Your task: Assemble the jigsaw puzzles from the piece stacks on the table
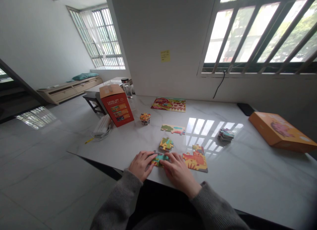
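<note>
Low over the table's front edge, my left hand (pixel 141 164) has its fingers bent onto the left side of some green and teal puzzle pieces (pixel 158 160). My right hand (pixel 177 169) grips the same pieces from the right, its fingertips close to those of the left. Both hands cover part of these pieces. Just beyond them lies a small pile of green and yellow puzzle pieces (pixel 166 144). A joined orange lion section (pixel 196 160) is beside my right hand. Farther back rests a joined strip (pixel 173 129) with a green bush shape.
A finished-looking farm picture (pixel 168 104) lies near the wall. Stacks of pieces stand at left (pixel 145 118) and right (pixel 226 135). A red puzzle box (pixel 117 106), a power strip (pixel 102 127), a glass bottle (pixel 127 89), an orange box (pixel 282 131) and a black phone (pixel 245 109) surround them.
</note>
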### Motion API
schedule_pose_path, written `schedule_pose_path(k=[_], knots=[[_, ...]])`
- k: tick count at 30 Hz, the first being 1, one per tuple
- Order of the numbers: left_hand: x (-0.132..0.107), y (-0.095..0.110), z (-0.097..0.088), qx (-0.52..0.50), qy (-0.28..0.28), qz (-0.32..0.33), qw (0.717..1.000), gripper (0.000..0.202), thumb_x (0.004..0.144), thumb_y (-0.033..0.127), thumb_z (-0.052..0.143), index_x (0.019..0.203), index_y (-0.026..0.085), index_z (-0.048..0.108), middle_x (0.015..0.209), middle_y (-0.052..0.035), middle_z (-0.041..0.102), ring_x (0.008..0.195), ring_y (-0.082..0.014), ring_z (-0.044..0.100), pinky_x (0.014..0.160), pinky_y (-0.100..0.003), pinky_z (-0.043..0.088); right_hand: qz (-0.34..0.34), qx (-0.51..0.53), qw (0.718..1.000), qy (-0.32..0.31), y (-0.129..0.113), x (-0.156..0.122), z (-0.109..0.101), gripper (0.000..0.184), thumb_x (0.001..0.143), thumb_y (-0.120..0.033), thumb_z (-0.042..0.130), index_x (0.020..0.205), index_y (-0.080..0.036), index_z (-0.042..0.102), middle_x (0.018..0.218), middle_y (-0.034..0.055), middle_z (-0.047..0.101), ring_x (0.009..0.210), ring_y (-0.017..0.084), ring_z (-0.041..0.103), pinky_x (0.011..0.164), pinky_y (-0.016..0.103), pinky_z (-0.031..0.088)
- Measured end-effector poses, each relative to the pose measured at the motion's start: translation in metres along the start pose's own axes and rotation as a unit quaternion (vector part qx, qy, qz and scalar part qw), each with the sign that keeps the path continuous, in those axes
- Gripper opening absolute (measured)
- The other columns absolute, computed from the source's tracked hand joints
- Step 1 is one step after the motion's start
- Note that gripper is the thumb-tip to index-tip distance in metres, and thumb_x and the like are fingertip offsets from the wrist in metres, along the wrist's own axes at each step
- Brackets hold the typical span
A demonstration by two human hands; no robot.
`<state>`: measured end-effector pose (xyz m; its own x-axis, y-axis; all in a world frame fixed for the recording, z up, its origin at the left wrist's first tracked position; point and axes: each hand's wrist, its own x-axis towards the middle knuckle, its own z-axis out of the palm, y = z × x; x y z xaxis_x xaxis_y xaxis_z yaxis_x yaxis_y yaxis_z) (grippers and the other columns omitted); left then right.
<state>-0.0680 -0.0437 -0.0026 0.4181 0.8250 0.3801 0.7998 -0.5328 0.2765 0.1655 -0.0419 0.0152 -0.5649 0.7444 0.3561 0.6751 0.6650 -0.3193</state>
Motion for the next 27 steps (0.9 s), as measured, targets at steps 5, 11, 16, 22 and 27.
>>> schedule_pose_path(k=[5,11,16,22,27], knots=[[0.000,0.000,0.000,0.006,0.001,-0.006,1.000,0.030,0.094,0.023,0.056,0.122,0.026,0.066,0.129,-0.0058,0.062,0.116,-0.0251,0.051,0.100,-0.043,0.047,0.008,-0.004,1.000,-0.005,-0.002,0.000,-0.003,0.027,0.095,-0.019,0.059,0.119,-0.030,0.064,0.131,0.0069,0.058,0.117,0.027,0.050,0.098,0.043,0.044],[-0.001,-0.003,0.000,0.013,-0.010,0.010,1.000,0.039,0.096,0.022,0.052,0.132,0.030,0.063,0.133,-0.0061,0.060,0.118,-0.0260,0.050,0.099,-0.044,0.047,0.023,-0.016,1.000,0.001,-0.004,-0.001,-0.003,0.027,0.096,-0.019,0.056,0.120,-0.029,0.063,0.132,0.0075,0.058,0.115,0.027,0.050,0.097,0.043,0.044],[0.000,-0.005,0.000,0.009,-0.014,0.017,1.000,0.040,0.095,0.021,0.052,0.133,0.029,0.063,0.132,-0.0067,0.061,0.118,-0.0263,0.050,0.100,-0.044,0.046,0.024,-0.019,1.000,0.004,-0.003,-0.002,-0.001,0.027,0.096,-0.018,0.056,0.120,-0.030,0.063,0.132,0.0071,0.057,0.115,0.027,0.050,0.098,0.042,0.044],[-0.001,-0.004,0.001,0.010,-0.021,0.007,1.000,0.037,0.095,0.021,0.053,0.129,0.028,0.063,0.133,-0.0046,0.061,0.119,-0.0256,0.049,0.101,-0.043,0.044,0.021,-0.026,0.999,-0.001,-0.001,-0.003,0.003,0.034,0.094,-0.016,0.058,0.124,-0.030,0.061,0.138,0.0086,0.054,0.124,0.029,0.046,0.103,0.045,0.042],[-0.002,-0.015,0.002,-0.004,-0.025,0.046,0.999,0.042,0.091,0.017,0.052,0.129,0.030,0.064,0.133,-0.0058,0.060,0.117,-0.0263,0.050,0.099,-0.044,0.046,0.014,-0.033,0.999,-0.001,0.002,-0.004,0.007,0.042,0.094,-0.017,0.058,0.133,-0.035,0.059,0.140,0.0096,0.051,0.129,0.031,0.043,0.105,0.048,0.042]])
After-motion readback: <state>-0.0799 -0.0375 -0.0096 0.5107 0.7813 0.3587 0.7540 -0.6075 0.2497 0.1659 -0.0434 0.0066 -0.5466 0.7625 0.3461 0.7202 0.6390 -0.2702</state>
